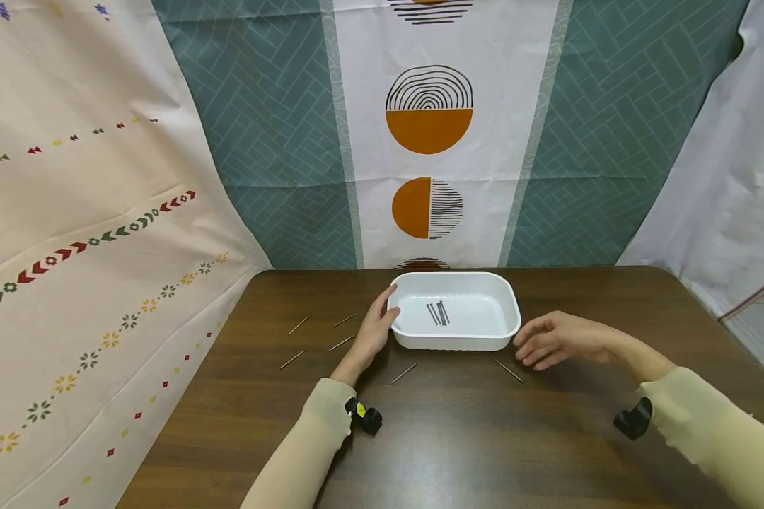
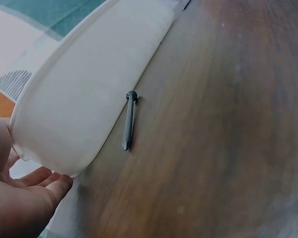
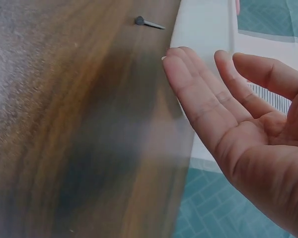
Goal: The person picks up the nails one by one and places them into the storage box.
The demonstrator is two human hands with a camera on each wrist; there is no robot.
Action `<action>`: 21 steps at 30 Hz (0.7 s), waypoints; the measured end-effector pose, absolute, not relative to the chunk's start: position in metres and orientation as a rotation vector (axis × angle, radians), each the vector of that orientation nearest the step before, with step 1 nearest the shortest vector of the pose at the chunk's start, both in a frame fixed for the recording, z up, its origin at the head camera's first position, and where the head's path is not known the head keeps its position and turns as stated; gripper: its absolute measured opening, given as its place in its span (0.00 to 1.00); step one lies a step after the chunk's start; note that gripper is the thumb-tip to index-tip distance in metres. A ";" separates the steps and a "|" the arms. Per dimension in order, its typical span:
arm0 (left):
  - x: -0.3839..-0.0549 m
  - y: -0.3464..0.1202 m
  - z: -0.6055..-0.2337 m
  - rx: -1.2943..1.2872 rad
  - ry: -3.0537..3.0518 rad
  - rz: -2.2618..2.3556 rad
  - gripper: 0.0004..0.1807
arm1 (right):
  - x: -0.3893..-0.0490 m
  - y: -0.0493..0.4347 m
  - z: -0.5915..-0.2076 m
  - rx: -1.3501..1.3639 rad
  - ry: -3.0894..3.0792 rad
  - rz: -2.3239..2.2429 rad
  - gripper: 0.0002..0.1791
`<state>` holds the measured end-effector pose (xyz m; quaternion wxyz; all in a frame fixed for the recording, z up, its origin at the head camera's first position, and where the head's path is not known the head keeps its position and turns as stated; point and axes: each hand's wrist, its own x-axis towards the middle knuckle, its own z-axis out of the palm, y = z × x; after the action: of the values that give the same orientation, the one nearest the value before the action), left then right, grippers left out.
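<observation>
Left hand (image 1: 371,332): its fingers grip the left end of the white tray (image 1: 484,304), thumb at the rim.
Right hand (image 1: 557,341): its fingers are loosely bent and hold nothing, just beside the tray's right end; whether they touch it, I cannot tell.
White tray: upright on the desk (image 1: 484,438), towards the far edge, between both hands.
Good handling: I'd grip both ends evenly and stay level; the loose nails (image 1: 442,314) inside would probably slide.
In the way: a right-hand nail (image 1: 508,371) and a front nail (image 1: 404,373) lie before the tray; moving it could knock either.
Further left: four more nails (image 1: 298,325).
Behind: hanging patterned cloth (image 1: 426,247).
</observation>
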<state>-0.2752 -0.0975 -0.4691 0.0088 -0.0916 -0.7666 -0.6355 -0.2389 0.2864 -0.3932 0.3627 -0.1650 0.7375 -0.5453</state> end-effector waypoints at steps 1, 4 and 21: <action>-0.276 -0.098 -0.469 -0.285 -2.398 -1.983 0.30 | -0.239 0.286 -0.395 -0.431 1.898 -1.402 0.21; -0.275 -0.097 -0.467 -0.287 -2.406 -1.984 0.30 | -0.238 0.285 -0.402 -0.438 1.905 -1.394 0.21; -0.261 -0.095 -0.445 -0.296 -2.410 -2.007 0.29 | -0.226 0.269 -0.427 -0.420 1.971 -1.503 0.23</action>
<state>-0.2605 -0.0946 -0.4446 -0.0042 -0.0941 -0.7651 -0.6370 -0.2257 0.2695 -0.4268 0.3086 -0.1590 0.7457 -0.5687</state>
